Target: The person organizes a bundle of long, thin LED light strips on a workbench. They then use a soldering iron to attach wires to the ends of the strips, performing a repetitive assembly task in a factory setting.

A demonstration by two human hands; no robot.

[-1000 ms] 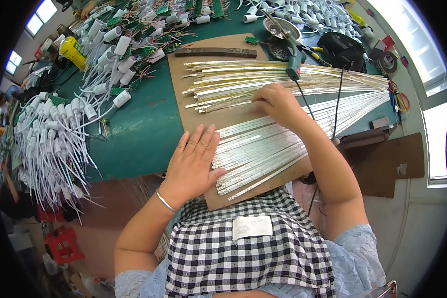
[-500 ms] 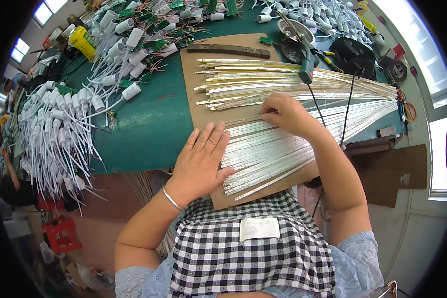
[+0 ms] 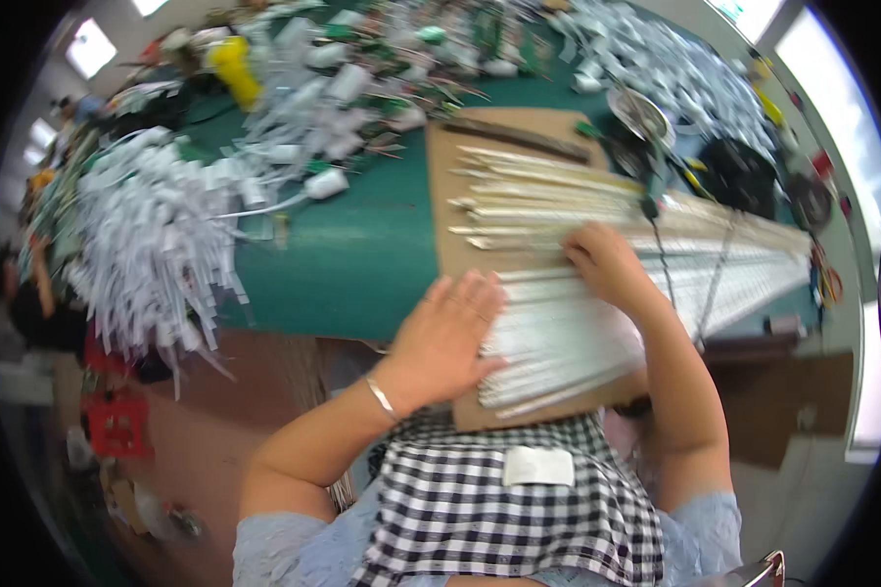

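Note:
Many thin, pale light strips [image 3: 558,323] fan across a brown board [image 3: 447,210], their far ends gathered at the right. My left hand [image 3: 445,328] lies flat on the left ends of the nearer silvery strips, fingers stretched out. Close to the gap between these and the yellowish strips [image 3: 529,201] is my right hand [image 3: 605,262], its thumb and fingers pinched together at the upper edge of the silvery group. It seems to grip one strip there, though blur hides the fingertips.
A dark bar [image 3: 519,139] lies along the board's far edge. Behind it stand a soldering iron [image 3: 653,191] and a round metal dish [image 3: 641,117]. White lamp caps with wires [image 3: 157,225] heap up on the left of the green table [image 3: 352,264]. Cables [image 3: 719,274] cross the strips.
The whole view has swung, so table, board and hands appear farther right and lower, with blur. Both hands keep about the same places on the strips.

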